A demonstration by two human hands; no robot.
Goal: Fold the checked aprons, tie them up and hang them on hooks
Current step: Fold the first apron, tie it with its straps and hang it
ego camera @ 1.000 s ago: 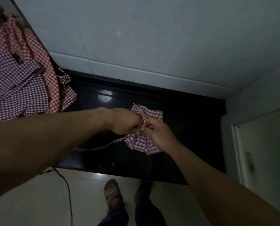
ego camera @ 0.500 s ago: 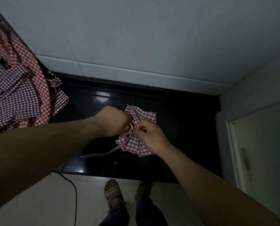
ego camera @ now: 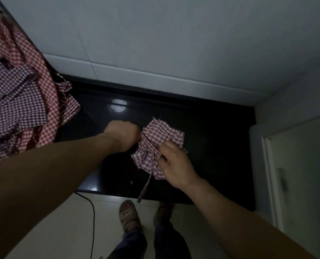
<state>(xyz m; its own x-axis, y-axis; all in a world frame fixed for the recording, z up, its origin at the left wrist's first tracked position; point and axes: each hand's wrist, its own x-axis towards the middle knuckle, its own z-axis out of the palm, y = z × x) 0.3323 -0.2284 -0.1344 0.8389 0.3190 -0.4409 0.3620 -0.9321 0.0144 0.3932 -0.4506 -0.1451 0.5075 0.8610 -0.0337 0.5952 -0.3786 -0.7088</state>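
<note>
Over black counter, left hand and right hand pinching folded apron's tie strap.

No writing, label, brand or number can be read anywhere; a small dark mark sits on the strap of the sandal below the left hand, too blurred to make out
</note>
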